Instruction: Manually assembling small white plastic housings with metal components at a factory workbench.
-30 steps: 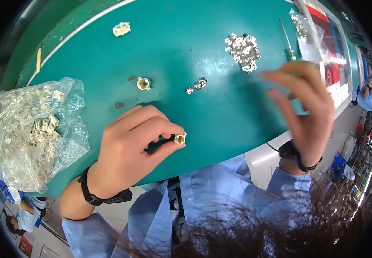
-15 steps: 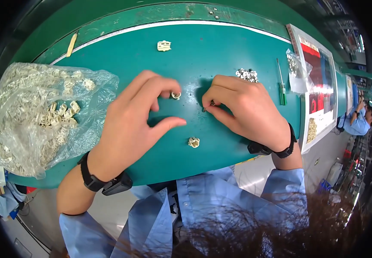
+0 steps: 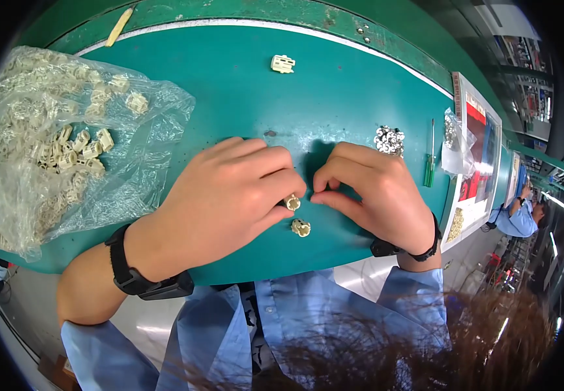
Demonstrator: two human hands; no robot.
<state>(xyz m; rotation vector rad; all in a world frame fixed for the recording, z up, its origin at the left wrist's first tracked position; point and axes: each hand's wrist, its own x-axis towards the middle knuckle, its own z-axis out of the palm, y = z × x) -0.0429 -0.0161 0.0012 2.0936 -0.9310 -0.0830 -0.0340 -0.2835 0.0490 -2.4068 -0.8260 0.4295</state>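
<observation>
A small cream plastic cylindrical part (image 3: pixel 293 202) is pinched between the thumb and fingers of my left hand (image 3: pixel 239 189), its hollow end showing. Just below it, a similar cream part (image 3: pixel 301 227) stands on the green mat. My right hand (image 3: pixel 373 189) is closed in a pinch close by on the right, fingertips a little apart from the held part. Whatever those fingertips grip is hidden. Farther back lies another cream part (image 3: pixel 283 64), on its side. Beyond my right hand is a pile of small shiny metal pieces (image 3: pixel 389 141).
A clear plastic bag (image 3: pixel 164 117) full of cream parts spreads across the left side. To the right lie a green-handled screwdriver (image 3: pixel 430 171), a small clear bag (image 3: pixel 456 146) and a white-framed board (image 3: pixel 452 225). A co-worker (image 3: pixel 516 218) is at far right.
My left thumb and fingers have closed on the cream part, and the hand has come nearer the standing part. My right hand stays pinched. The whole view has shifted slightly.
</observation>
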